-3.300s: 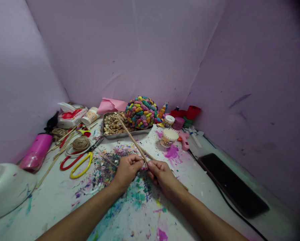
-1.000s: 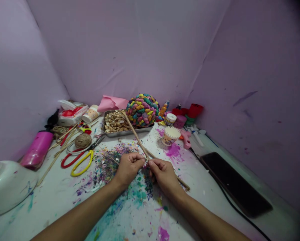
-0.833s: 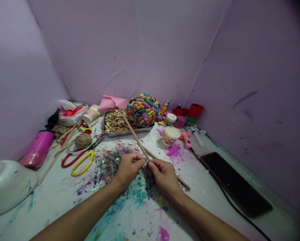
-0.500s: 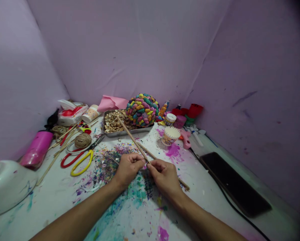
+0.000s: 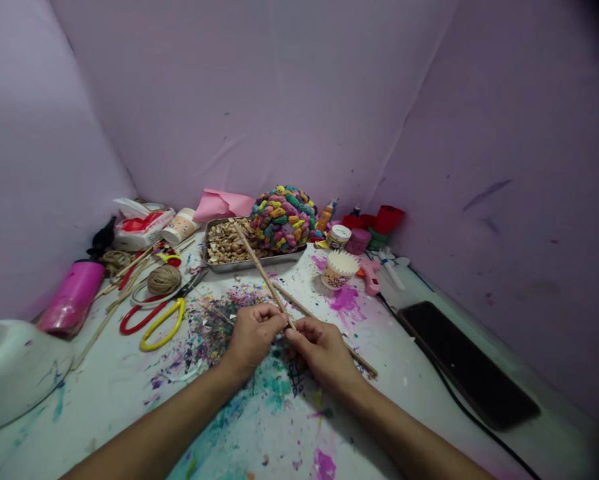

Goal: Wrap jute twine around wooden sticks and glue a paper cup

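A thin brown stick (image 5: 260,268) slants up and away from my fingertips, its far end over the tray of shells. My left hand (image 5: 256,333) is closed on the near end of this stick. Right beside it, my right hand (image 5: 324,350) pinches the same end between thumb and fingers. A second stick (image 5: 299,305) lies on the table, crossing behind the first, and passes partly hidden behind my right hand. The exact tip between my fingers is hidden.
A metal tray (image 5: 229,268) of shells stands at the back with a colourful ball (image 5: 284,219). Left are scissors (image 5: 162,323), twine (image 5: 164,280) and a white bowl (image 5: 22,373). Right are a paper cup (image 5: 339,270), glue gun (image 5: 370,275) and dark phone (image 5: 469,363).
Both hands have shifted very slightly left with the near end of the stick. The stick's far end has barely moved.
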The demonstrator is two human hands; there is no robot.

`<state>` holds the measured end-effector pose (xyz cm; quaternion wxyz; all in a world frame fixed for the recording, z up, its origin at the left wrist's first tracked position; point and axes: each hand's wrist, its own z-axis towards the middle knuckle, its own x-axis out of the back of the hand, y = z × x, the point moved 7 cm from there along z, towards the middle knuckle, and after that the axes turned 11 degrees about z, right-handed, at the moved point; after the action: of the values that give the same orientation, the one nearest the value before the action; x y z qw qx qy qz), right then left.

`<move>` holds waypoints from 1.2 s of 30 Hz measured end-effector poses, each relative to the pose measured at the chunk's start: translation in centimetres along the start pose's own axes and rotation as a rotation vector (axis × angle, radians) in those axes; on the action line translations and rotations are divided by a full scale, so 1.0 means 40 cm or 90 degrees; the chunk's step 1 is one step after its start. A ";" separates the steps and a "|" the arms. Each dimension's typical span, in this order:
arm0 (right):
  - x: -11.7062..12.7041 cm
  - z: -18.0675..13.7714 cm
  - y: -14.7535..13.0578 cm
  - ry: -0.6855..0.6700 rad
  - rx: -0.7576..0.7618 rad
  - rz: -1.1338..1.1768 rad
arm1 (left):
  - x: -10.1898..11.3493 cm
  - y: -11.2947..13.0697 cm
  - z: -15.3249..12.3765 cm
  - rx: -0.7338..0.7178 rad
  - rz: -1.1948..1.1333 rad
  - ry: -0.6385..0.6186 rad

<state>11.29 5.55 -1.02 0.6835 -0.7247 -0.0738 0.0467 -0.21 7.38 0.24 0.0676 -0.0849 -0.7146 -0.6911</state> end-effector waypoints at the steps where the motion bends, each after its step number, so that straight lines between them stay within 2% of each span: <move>1: -0.010 0.002 0.011 -0.040 -0.059 0.064 | -0.001 -0.002 -0.001 0.002 -0.005 -0.007; 3: -0.022 0.000 0.022 -0.086 -0.141 0.160 | -0.006 -0.004 -0.001 0.006 -0.012 -0.027; 5: -0.017 0.002 0.018 -0.073 -0.156 0.206 | -0.010 -0.004 0.000 0.008 -0.016 -0.045; 9: -0.001 0.007 0.012 -0.025 -0.133 0.206 | -0.015 -0.001 0.004 0.010 -0.015 -0.062; 17: 0.007 0.011 0.014 0.034 -0.070 0.112 | -0.016 -0.008 0.010 0.014 0.010 -0.060; 27: 0.020 0.008 0.006 0.055 0.027 0.011 | -0.015 -0.006 0.007 0.018 0.001 -0.053; 32: 0.009 0.011 0.002 0.017 0.011 0.022 | -0.008 -0.005 0.007 0.015 -0.003 -0.038; 36: -0.017 0.007 0.007 -0.089 -0.078 0.082 | -0.010 -0.007 0.005 0.007 -0.016 -0.055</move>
<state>10.60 5.68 -1.32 0.6268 -0.7632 -0.0774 0.1366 0.13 7.56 -0.11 0.0285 -0.1050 -0.7219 -0.6834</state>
